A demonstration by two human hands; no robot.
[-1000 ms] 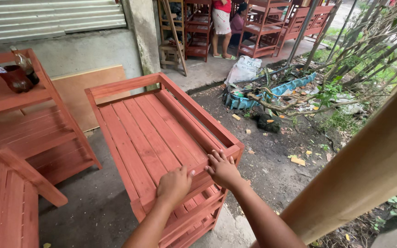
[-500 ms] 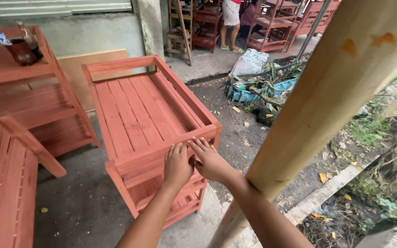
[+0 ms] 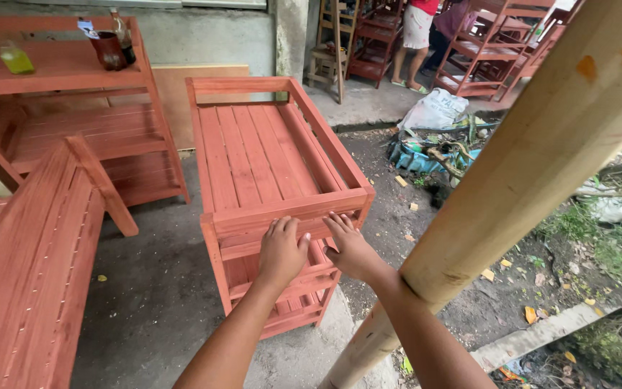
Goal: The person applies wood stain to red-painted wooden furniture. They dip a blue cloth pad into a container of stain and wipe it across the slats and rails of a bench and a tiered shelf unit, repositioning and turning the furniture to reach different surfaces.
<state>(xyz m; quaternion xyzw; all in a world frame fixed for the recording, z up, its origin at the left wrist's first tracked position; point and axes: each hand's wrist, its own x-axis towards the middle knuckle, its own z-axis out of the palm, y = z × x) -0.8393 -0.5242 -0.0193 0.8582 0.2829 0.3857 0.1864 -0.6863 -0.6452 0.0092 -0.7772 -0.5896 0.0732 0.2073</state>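
While a red slatted bench (image 3: 30,266) fills the left edge and a red shelf (image 3: 73,108) carrying bottles (image 3: 113,43) stands behind it, the red wooden rack (image 3: 268,166) sits in the middle on the concrete floor (image 3: 152,302). Left hand (image 3: 281,252) and right hand (image 3: 350,248) lie flat, fingers spread, grip open, against its near rail. A pale wooden post (image 3: 527,180) slants across the right.

Soft even daylight, sharp focus
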